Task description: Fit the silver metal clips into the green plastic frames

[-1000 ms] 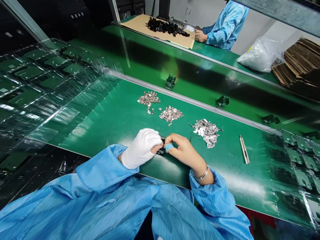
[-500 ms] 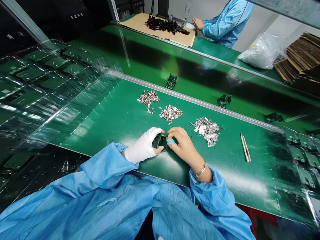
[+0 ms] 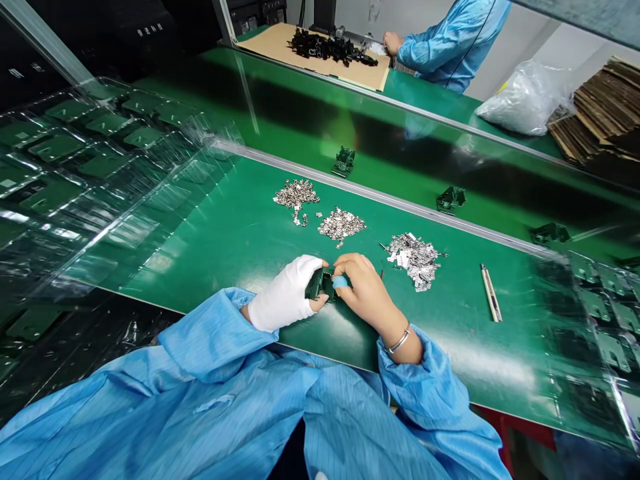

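Observation:
My left hand (image 3: 286,297), in a white glove with bare fingertips, is closed around a small dark green moulded part (image 3: 315,285) just above the green table (image 3: 240,247). My right hand (image 3: 369,292) meets the part's right side in a pinch; a blue wrap covers one of its fingers. Whatever sits between those fingertips is too small to make out. Beyond my hands lie two heaps of tiny shiny metal pieces, a left heap (image 3: 297,193) and a middle heap (image 3: 342,225). A third heap of flat silvery metal pieces (image 3: 414,261) is to the right.
A slim utility knife (image 3: 491,293) lies at the right. Clear trays of green parts flank me, a left stack (image 3: 100,167) and a right stack (image 3: 600,307). Behind a metal rail (image 3: 370,195) stand several green parts (image 3: 344,161). Across the bench, a person's blue sleeve (image 3: 440,53) shows.
The dark green part has turned slightly in my left hand. My right fingertips stay at its right side, with hardly any shift of either hand.

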The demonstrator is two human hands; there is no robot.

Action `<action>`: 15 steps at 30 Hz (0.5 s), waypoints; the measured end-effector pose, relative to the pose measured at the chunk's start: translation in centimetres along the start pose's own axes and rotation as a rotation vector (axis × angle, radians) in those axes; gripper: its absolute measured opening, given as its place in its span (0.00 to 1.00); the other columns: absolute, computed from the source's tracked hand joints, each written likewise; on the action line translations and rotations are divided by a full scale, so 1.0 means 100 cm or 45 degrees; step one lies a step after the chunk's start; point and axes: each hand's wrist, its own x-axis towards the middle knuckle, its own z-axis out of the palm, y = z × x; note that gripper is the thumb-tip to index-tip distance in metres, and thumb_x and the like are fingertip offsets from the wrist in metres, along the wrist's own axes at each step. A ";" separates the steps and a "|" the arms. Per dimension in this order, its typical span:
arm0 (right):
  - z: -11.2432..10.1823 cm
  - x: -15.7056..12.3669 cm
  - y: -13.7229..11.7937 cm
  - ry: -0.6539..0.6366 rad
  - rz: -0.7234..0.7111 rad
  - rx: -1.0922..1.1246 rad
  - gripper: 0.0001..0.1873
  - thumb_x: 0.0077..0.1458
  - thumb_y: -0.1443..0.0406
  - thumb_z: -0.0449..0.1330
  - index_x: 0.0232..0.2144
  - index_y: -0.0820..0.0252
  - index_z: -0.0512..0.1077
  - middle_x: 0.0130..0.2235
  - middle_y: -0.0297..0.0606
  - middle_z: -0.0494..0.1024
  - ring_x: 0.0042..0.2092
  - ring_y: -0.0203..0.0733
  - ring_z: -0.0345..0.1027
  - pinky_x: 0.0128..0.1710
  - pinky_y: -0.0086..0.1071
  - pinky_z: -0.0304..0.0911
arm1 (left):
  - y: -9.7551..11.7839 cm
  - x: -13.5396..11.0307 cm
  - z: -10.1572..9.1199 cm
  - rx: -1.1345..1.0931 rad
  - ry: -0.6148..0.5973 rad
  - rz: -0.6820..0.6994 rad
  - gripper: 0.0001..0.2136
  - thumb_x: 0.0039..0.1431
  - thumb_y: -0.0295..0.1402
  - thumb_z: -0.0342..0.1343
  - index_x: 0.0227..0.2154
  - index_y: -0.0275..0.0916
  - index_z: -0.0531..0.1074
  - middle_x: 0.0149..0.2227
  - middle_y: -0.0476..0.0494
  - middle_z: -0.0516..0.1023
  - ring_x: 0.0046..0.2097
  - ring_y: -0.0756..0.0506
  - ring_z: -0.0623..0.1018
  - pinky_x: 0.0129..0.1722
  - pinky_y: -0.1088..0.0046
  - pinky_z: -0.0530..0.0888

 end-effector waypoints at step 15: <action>0.007 -0.002 -0.013 -0.138 0.058 -0.201 0.09 0.52 0.73 0.51 0.36 0.58 0.67 0.37 0.40 0.76 0.40 0.44 0.68 0.42 0.35 0.63 | 0.014 0.028 -0.030 0.479 -0.403 -0.026 0.06 0.57 0.29 0.49 0.32 0.37 0.72 0.31 0.46 0.76 0.39 0.43 0.76 0.58 0.60 0.63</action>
